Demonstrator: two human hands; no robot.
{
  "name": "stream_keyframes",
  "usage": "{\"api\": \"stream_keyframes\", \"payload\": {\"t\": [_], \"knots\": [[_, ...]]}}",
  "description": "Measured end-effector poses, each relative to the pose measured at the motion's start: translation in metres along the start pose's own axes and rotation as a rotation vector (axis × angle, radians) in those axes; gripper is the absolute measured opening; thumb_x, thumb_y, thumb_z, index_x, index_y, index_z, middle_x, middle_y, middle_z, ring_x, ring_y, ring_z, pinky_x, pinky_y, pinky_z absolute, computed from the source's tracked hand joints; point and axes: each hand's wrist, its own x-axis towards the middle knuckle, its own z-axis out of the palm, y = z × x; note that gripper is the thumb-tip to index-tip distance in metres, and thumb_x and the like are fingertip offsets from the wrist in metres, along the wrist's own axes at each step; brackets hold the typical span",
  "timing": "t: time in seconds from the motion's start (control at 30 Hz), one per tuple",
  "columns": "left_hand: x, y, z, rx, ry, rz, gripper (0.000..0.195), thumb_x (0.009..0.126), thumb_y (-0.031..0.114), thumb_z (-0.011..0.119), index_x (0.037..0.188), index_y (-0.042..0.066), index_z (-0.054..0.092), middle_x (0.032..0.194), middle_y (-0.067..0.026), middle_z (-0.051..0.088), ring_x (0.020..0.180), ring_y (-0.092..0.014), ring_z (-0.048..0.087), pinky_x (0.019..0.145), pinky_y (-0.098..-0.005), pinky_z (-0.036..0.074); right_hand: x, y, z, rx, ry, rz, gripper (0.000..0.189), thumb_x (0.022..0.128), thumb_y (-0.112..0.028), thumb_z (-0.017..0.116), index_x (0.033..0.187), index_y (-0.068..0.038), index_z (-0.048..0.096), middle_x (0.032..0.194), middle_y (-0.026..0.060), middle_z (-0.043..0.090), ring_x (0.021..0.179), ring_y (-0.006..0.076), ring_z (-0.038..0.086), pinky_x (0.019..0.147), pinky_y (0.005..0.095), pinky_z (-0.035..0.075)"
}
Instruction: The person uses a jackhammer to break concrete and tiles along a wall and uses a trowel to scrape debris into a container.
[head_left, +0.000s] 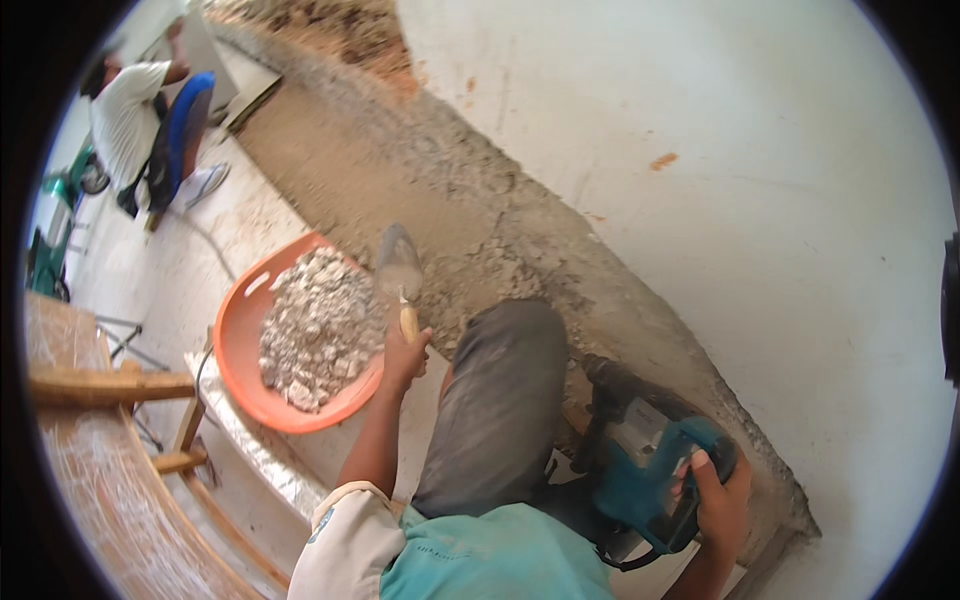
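My left hand (406, 355) grips the wooden handle of a pointed masonry trowel (399, 264), its blade raised over the edge of the dug strip. Just left of it stands an orange plastic basin (242, 375) heaped with broken rubble (322, 330). On my right, my right hand (721, 495) is closed around the rear handle of a teal and black rotary hammer (637, 465). The tool's front end lies low by my knee, beside the broken edge of the floor; its tip is hidden.
Dusty ground with crumbled debris (360, 172) runs along a white wall (712, 187). At upper left a person (135, 120) squats near panels. Wooden framing and a board (97, 465) stand at lower left. A cable (206, 236) crosses the pale floor.
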Motion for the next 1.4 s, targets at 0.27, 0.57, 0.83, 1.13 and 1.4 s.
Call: {"api": "stream_keyframes", "payload": {"t": [0.27, 0.57, 0.83, 1.13, 1.4], "knots": [[0.109, -0.012, 0.017, 0.931, 0.150, 0.134, 0.047, 0.079, 0.018, 0.068, 0.114, -0.004, 0.047, 0.105, -0.0308, 0.063, 0.101, -0.046, 0.062, 0.085, -0.0506, 0.050, -0.002, -0.004, 0.005, 0.037, 0.059, 0.043, 0.029, 0.085, -0.018, 0.067, 0.101, 0.004, 0.056, 0.071, 0.0082, 0.060, 0.057, 0.0157, 0.059, 0.052, 0.0282, 0.048], [0.141, 0.005, -0.016, 0.928, 0.363, 0.128, 0.042, 0.082, 0.012, 0.065, 0.116, -0.003, 0.046, 0.105, -0.0244, 0.063, 0.097, -0.043, 0.064, 0.084, -0.0489, 0.051, -0.001, -0.007, 0.009, 0.066, 0.080, 0.081, 0.028, 0.085, -0.018, 0.066, 0.099, 0.004, 0.056, 0.071, 0.0090, 0.060, 0.056, 0.0161, 0.059, 0.051, 0.0283, 0.049], [0.125, -0.009, 0.003, 0.939, -0.005, 0.160, 0.041, 0.080, 0.010, 0.065, 0.114, -0.002, 0.049, 0.103, -0.0277, 0.065, 0.100, -0.043, 0.064, 0.086, -0.0487, 0.050, 0.014, -0.022, 0.010, 0.083, 0.016, 0.046, 0.031, 0.085, -0.022, 0.068, 0.095, 0.004, 0.055, 0.071, 0.0092, 0.061, 0.057, 0.0164, 0.060, 0.052, 0.0286, 0.049], [0.044, -0.050, 0.084, 0.811, -0.346, 0.162, 0.036, 0.084, 0.017, 0.063, 0.109, -0.002, 0.045, 0.099, -0.0299, 0.065, 0.096, -0.044, 0.064, 0.079, -0.0491, 0.050, 0.003, -0.018, 0.014, 0.010, 0.060, 0.036, 0.030, 0.084, -0.021, 0.070, 0.095, 0.004, 0.055, 0.070, 0.0096, 0.061, 0.055, 0.0163, 0.059, 0.051, 0.0281, 0.049], [-0.017, -0.057, 0.064, 0.685, -0.017, 0.184, 0.040, 0.086, 0.017, 0.064, 0.112, -0.003, 0.041, 0.101, -0.0289, 0.061, 0.090, -0.044, 0.065, 0.076, -0.0489, 0.051, -0.004, -0.008, 0.012, 0.034, 0.046, 0.073, 0.031, 0.083, -0.020, 0.071, 0.097, 0.003, 0.055, 0.072, 0.0090, 0.061, 0.057, 0.0158, 0.060, 0.051, 0.0276, 0.049]]}}
